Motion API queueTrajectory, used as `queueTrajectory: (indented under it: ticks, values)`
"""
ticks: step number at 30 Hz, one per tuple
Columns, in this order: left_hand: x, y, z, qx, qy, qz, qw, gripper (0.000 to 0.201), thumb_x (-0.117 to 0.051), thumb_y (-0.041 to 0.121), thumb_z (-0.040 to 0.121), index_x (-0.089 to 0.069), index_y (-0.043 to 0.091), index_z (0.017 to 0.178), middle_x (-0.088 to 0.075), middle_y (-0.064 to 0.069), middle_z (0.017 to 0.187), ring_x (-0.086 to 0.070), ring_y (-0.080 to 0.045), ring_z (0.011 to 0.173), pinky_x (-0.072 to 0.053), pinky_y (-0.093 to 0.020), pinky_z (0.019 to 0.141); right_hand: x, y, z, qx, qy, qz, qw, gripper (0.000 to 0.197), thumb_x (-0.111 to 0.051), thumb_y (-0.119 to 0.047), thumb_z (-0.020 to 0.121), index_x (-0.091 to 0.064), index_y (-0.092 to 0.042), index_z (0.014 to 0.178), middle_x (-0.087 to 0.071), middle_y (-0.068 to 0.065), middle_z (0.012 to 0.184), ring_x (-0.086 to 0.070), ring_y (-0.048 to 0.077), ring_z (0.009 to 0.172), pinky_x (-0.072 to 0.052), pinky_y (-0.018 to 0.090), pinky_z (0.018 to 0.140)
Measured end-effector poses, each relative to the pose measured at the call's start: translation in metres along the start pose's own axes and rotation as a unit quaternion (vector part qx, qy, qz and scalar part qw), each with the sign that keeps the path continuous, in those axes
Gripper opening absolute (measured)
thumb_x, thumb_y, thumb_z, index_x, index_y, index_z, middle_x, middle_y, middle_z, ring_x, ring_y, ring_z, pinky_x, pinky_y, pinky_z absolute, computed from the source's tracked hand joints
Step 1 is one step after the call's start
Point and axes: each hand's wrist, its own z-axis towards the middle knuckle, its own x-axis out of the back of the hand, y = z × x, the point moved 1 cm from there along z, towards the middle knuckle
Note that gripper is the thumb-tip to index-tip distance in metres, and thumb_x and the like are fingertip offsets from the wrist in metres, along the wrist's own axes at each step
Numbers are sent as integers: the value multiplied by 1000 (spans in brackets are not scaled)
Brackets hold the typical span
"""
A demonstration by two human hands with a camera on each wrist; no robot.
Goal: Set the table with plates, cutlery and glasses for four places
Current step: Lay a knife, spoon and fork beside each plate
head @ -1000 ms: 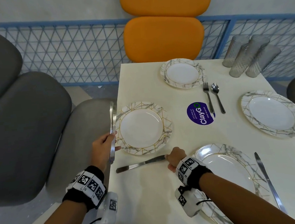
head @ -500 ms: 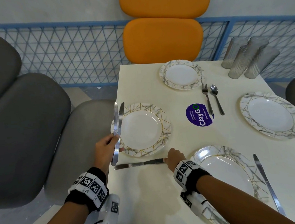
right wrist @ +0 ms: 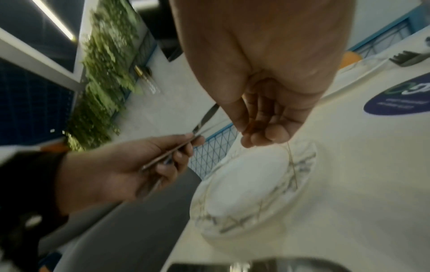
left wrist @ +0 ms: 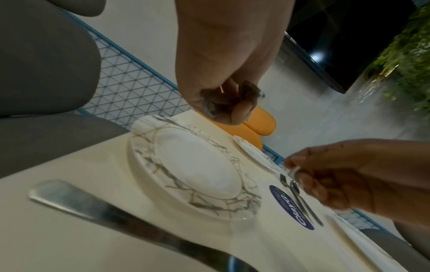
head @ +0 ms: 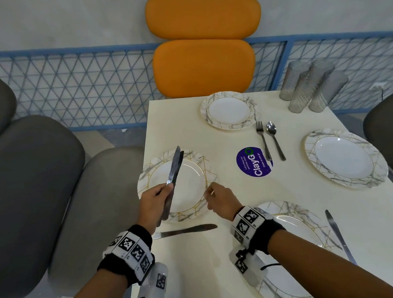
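Note:
My left hand grips two table knives by their handles, blades pointing up and away over the left marbled plate. The right wrist view shows the same knives pinched in the left hand. My right hand hovers at that plate's right rim with its fingers loosely curled and nothing in them; its fingertips hang just above the plate. A third knife lies flat on the table below the plate, also seen as the knife near the left wrist.
Three more plates stand at the far, right and near places. A fork and spoon lie by a purple sticker. Several glasses cluster at the back right. Another knife lies right of the near plate. Grey chairs stand left.
My right hand has let go of the knife on the table and lifted to the plate's right rim. My left hand has carried its two knives rightward over the plate.

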Motion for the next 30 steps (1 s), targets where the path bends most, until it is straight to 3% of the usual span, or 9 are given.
queueTrajectory:
  ticks: [3, 7, 10, 13, 16, 19, 23, 27, 30]
  values:
    - [-21, 7, 3, 15, -44, -27, 999, 27, -55, 25, 94, -63, 2, 82, -36, -2, 55, -24, -11, 39, -22, -21, 39, 30, -9, -1, 32, 11, 87, 996, 8, -45, -15, 93, -51, -12, 89, -57, -2, 68, -50, 7, 58, -44, 22, 62]
    - [-57, 19, 5, -12, -45, -18, 999, 29, -59, 26, 91, -61, 5, 72, -42, 0, 52, -33, -16, 44, -29, -21, 38, 49, -9, -1, 21, -78, 185, 980, 17, -47, -24, 95, -53, -10, 86, -57, 1, 69, -49, 12, 57, -41, 22, 53]
    - [-86, 29, 7, -13, -34, -48, 998, 26, -60, 24, 90, -63, 2, 78, -53, -2, 61, -45, -14, 52, -37, -21, 43, 54, -4, -4, 24, -157, 221, 962, 23, -51, -31, 94, -48, -14, 79, -57, 3, 70, -52, 12, 57, -44, 21, 51]
    - [-111, 40, 14, -12, -14, -55, 998, 20, -63, 23, 88, -64, 4, 80, -49, -2, 61, -43, -12, 55, -37, -20, 45, 66, 5, -3, 46, -175, 224, 958, 18, -56, -22, 91, -46, -16, 77, -57, 3, 72, -54, 12, 58, -47, 18, 51]
    - [-132, 51, 21, -10, -9, -69, 998, 17, -65, 21, 86, -65, 4, 85, -52, 1, 64, -42, -12, 59, -34, -20, 45, 86, 20, 3, 46, -150, 291, 944, 16, -48, -6, 93, -47, -13, 78, -58, 8, 72, -55, 15, 56, -48, 20, 52]
    - [-146, 60, 26, -2, -7, -66, 998, 15, -63, 24, 88, -65, 10, 82, -57, 12, 56, -42, -8, 54, -32, -15, 41, 107, 34, 16, 28, -108, 366, 924, 9, -45, -8, 95, -50, -7, 88, -56, 7, 67, -51, 15, 54, -43, 22, 49]
    - [-153, 60, 39, 13, -11, -82, 996, 14, -65, 24, 86, -68, 10, 88, -72, -2, 78, -43, -10, 57, -34, -18, 44, 126, 50, 36, 38, -30, 430, 901, 12, -45, -6, 95, -51, -6, 85, -55, 4, 60, -48, 11, 47, -38, 21, 46]
    - [-137, 53, 52, -21, 56, -40, 997, 24, -68, 25, 84, -64, 1, 81, -50, -2, 61, -32, -12, 50, -29, -19, 40, 150, 54, 60, 29, 31, 481, 876, 14, -51, -6, 92, -55, -6, 79, -57, 2, 54, -49, 11, 44, -41, 20, 47]
    - [-116, 58, 71, -74, 95, 24, 992, 19, -69, 26, 83, -67, 7, 84, -44, 10, 53, -38, -12, 53, -35, -25, 53, 166, 48, 84, 30, 55, 471, 880, 15, -54, -6, 91, -58, -7, 77, -57, 3, 55, -49, 13, 46, -41, 21, 47]
